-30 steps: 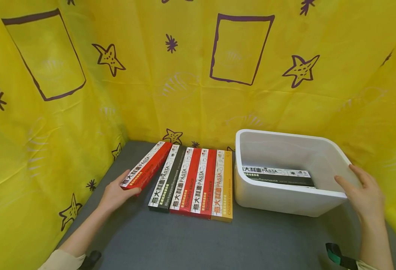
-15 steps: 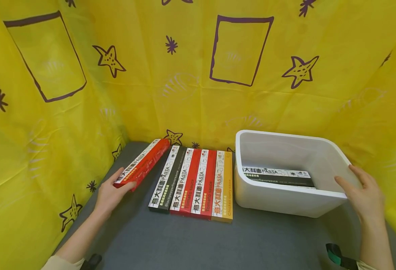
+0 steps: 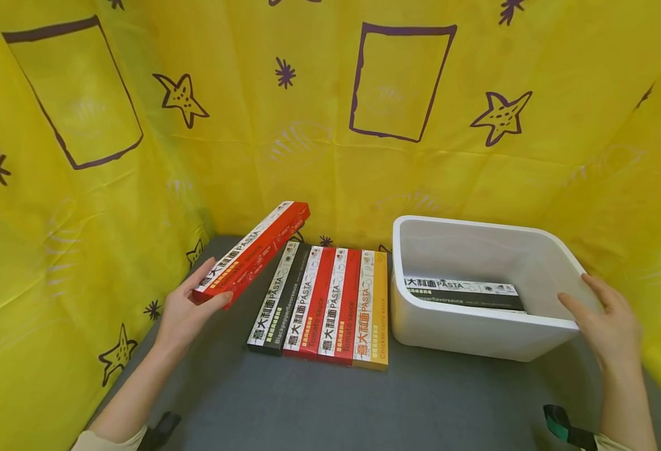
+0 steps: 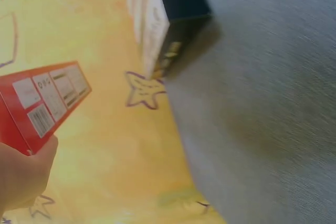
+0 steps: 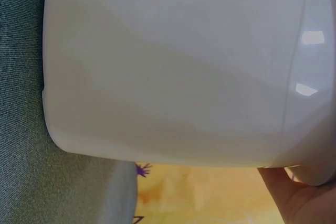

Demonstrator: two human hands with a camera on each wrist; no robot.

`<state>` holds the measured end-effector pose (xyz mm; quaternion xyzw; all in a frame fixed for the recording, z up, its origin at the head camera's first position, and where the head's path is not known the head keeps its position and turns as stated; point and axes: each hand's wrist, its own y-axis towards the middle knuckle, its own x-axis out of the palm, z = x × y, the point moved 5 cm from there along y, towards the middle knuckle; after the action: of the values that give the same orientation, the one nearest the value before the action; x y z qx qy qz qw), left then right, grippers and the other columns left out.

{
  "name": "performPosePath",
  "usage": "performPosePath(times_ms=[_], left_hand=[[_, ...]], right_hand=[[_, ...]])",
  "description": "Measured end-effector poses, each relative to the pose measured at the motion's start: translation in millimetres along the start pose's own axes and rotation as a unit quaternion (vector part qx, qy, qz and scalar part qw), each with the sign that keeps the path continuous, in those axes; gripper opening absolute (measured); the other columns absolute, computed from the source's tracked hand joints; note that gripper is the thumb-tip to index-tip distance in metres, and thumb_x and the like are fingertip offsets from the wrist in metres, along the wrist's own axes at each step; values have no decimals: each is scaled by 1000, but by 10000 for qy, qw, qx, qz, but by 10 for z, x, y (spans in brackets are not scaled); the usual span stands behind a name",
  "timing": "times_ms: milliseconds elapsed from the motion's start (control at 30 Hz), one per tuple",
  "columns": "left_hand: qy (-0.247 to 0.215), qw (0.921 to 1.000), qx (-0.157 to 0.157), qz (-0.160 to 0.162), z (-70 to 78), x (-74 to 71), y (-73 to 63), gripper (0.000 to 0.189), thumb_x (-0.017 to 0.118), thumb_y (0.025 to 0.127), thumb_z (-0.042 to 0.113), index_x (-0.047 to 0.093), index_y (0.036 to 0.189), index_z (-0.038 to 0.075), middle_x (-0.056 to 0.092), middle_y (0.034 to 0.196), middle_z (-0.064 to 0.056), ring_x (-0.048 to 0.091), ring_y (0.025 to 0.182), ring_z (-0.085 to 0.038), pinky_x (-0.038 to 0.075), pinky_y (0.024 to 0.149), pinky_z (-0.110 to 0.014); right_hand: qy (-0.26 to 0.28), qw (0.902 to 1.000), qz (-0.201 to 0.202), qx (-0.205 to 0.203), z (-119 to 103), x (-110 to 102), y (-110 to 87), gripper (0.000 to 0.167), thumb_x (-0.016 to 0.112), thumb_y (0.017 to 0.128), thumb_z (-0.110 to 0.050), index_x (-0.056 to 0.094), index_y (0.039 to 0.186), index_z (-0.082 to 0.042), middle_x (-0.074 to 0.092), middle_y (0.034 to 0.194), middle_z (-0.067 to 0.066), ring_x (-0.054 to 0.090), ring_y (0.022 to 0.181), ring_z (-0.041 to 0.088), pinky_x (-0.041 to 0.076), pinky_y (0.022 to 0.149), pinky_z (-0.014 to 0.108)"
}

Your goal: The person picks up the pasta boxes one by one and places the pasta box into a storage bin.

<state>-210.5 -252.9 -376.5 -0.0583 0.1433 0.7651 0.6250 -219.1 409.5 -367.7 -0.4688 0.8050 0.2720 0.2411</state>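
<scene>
My left hand point(image 3: 186, 316) grips a red Tomato sauce pasta box point(image 3: 260, 254) by its near end, thumb along the right side. Raised off the table, the box slants with its far end highest. The left wrist view shows its barcode side point(image 4: 55, 95). To its right lie a black Blackpepper pasta box point(image 3: 280, 297), two red Tomato sauce boxes point(image 3: 325, 300) and a yellow Chicken curry box point(image 3: 371, 313), side by side. My right hand point(image 3: 606, 322) holds the right rim of a white bin point(image 3: 477, 335). Inside lies another black pasta box point(image 3: 466, 297), partly hidden by the front wall.
Dark grey cloth point(image 3: 319, 407) covers the table. A yellow patterned curtain point(image 3: 319, 156) hangs behind and along both sides, close to the far ends of the boxes and the bin's back.
The left hand has lifted the red pasta box from the table, and its far end has swung up and to the right. The right hand and the bin have stayed in place.
</scene>
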Motion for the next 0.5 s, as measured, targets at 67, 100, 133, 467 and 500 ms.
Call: performPosePath(times_ms=[67,100,133,467,500], left_hand=[[-261,9995,92,-123,70,42,-8,68,69,89,15,39,150,13,39,148,-16,46,109,-17,49,76,-14],[-363,9991,152,-174,106,64,-11,67,68,89,13,39,150,11,38,148,-16,48,108,-16,50,76,-15],[-448,9985,215,-222,143,85,-13,67,68,89,11,39,150,10,38,148,-16,49,107,-15,50,76,-16],[-1317,9852,876,-661,520,322,-8,65,65,86,-4,41,147,2,41,144,-18,58,102,-14,54,75,-22],[-1375,9833,944,-733,559,353,-1,66,65,86,-5,42,147,2,42,144,-18,59,102,-15,54,75,-23]], right_hand=[[-5,10000,-16,-19,-1,0,2,67,60,93,-35,37,148,-4,29,153,26,26,137,47,17,114,50],[-3,10000,-23,-29,-1,1,2,67,60,93,-35,37,148,-4,28,153,26,25,137,47,16,114,51],[-16,10000,-22,-22,-2,1,2,67,60,93,-35,37,148,-4,28,154,26,25,138,47,16,114,52],[-15,10000,-9,-65,11,2,16,68,60,92,-36,38,147,-4,28,154,25,26,138,47,17,114,53],[2,10000,-18,-65,15,2,14,68,60,92,-36,37,147,-4,27,154,25,25,138,47,17,114,54]])
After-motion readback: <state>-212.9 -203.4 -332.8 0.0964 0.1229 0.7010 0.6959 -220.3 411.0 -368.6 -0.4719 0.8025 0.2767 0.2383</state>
